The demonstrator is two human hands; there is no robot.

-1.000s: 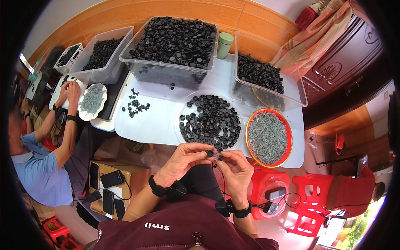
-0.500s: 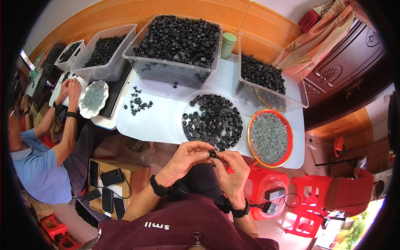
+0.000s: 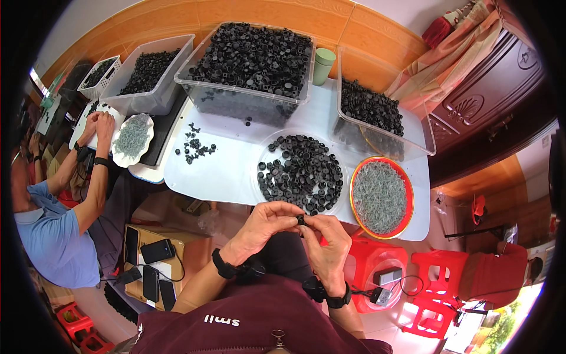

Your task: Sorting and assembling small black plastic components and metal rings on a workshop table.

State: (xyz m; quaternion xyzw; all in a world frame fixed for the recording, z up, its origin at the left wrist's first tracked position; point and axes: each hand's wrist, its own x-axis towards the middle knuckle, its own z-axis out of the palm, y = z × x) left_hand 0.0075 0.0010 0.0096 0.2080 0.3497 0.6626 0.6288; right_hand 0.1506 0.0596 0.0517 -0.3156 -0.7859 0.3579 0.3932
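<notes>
Fingertips: a second ago each hand held its own dark part with a gap between; now they meet over one small black piece [image 3: 301,220], which suggests the parts have been brought together.
Left hand [image 3: 259,231]: grip pinched, thumb and forefinger on the piece's left side.
Right hand [image 3: 330,245]: grip likewise pinched, on its right side; the fingers hide most of the piece.
Black piece: held above the person's lap, just off the near edge of the worktop [image 3: 218,177].
Clear tray [image 3: 255,171]: loose black caps [image 3: 298,171], just beyond the hands.
Red bowl [image 3: 409,200]: grey screw-like pieces [image 3: 379,197].
Maroon jacket [image 3: 247,333]: pale lettering [image 3: 221,320], upside down; no other writing is legible.
</notes>
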